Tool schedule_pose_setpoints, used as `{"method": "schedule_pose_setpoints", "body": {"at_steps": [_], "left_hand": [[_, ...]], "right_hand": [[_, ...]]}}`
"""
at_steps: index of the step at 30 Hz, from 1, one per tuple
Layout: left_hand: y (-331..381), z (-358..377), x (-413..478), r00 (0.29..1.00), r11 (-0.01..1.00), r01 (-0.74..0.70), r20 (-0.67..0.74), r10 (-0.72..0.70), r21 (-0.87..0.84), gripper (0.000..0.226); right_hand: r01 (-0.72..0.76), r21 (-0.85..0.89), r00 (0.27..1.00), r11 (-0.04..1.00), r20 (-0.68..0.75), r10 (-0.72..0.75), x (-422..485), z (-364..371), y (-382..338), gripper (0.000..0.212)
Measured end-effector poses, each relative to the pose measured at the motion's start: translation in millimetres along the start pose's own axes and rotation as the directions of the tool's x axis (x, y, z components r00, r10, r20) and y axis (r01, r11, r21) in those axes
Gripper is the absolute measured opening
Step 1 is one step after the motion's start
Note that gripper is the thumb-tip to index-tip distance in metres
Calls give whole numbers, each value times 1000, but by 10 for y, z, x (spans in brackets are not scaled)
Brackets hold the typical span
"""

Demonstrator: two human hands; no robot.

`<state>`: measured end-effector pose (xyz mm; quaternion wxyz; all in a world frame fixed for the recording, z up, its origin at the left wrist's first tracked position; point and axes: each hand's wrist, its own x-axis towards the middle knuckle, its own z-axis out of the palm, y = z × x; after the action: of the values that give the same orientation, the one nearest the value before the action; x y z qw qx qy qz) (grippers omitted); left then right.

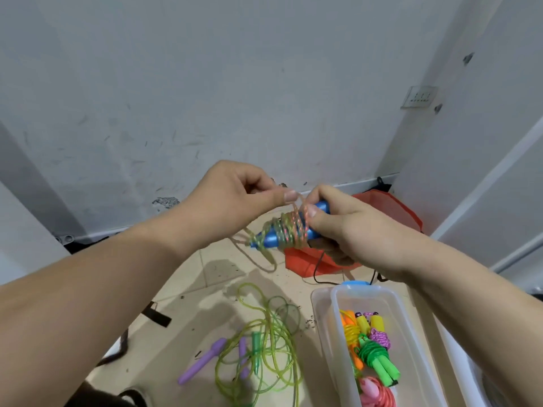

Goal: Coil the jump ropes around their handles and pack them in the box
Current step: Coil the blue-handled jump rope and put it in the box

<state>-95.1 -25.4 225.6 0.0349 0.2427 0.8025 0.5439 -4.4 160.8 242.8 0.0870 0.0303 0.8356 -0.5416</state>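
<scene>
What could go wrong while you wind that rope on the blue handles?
The braided rope wound on the blue handles looks loose; if the left hand lets go of the strand it pinches, the coils may unwind. Its hanging tail could snag the green rope on the floor.

Blue handles [269,240] partly hidden under right hand [346,229], rope [289,230] blurred, clear box [379,290] cut by bottom edge

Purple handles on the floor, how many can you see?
2. One purple handle lies left of the green rope tangle; the other purple handle lies within it, beside a green handle. More may be hidden.
</scene>
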Motion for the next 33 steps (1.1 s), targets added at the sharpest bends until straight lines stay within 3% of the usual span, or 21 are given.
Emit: {"method": "schedule_pose_setpoints", "body": {"at_steps": [4,6,9,12,14,17,23,28,33], "left_hand": [[-12,19,-16,983,962,161,120,-136,-223,30],[-26,44,-32,971,964,186,183,-151,-189,25],[-38,120,-51,952,977,174,273,-136,-120,36],[-61,205,-61,950,992,116,296,-99,-42,28],[-144,258,-99,904,994,41,420,-78,98,16],[-247,326,-184,814,970,49,554,-176,237,10],[-209,365,-153,831,961,118,505,-234,251,12],[-248,346,-150,839,960,145,484,-248,240,13],[-244,276,-128,882,966,215,395,-256,147,12]], "right_hand": [[-3,280,999,960,-37,14,-58,-8,-70,21],[1,342,997,940,-75,26,-52,-8,-72,21],[-7,455,990,891,-122,70,-30,-44,-52,21],[8,580,985,815,-144,93,-4,-101,-29,28],[48,653,980,756,-175,89,13,-143,-15,30],[69,576,946,815,-296,129,42,-193,34,24],[71,429,893,901,-429,134,119,-134,154,15],[96,604,935,791,-327,136,122,-121,162,10],[81,425,921,902,-378,96,127,-131,219,17]]}}
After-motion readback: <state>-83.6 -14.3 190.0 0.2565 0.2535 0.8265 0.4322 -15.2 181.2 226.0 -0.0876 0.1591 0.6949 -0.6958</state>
